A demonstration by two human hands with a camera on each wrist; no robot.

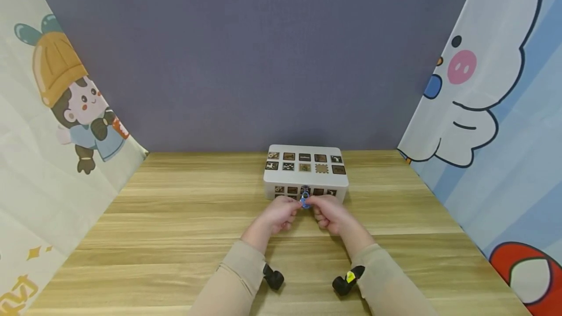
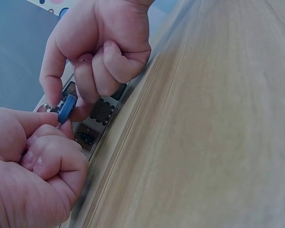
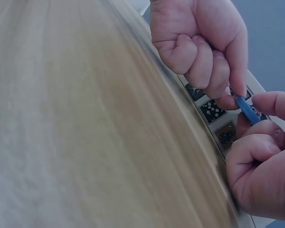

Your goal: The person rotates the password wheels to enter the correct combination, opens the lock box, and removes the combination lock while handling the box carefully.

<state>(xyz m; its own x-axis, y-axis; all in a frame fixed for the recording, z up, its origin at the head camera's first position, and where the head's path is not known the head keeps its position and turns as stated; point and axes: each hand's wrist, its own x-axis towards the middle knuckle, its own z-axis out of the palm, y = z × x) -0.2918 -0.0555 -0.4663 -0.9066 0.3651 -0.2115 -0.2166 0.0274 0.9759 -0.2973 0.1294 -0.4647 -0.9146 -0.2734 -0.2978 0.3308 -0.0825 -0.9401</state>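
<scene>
A white box point(image 1: 291, 177) with rows of small dark pictures on its lid and front stands at the far side of the table. At the middle of its front is a small blue padlock point(image 1: 305, 202), also seen edge-on as a blue bar in the right wrist view. My left hand point(image 1: 279, 212) pinches the padlock from the left between thumb and forefinger. From the right, my right hand point(image 1: 330, 212) pinches it too. On both hands the other fingers are curled in. Fingertips hide part of the padlock and the box's catch.
The box rests on a wood-grain table point(image 1: 184, 238), close to a grey back panel point(image 1: 263, 62). Printed cloths with cartoon figures hang at the left point(image 1: 26, 135) and right point(image 1: 496, 126). Black wrist cameras show near both sleeves.
</scene>
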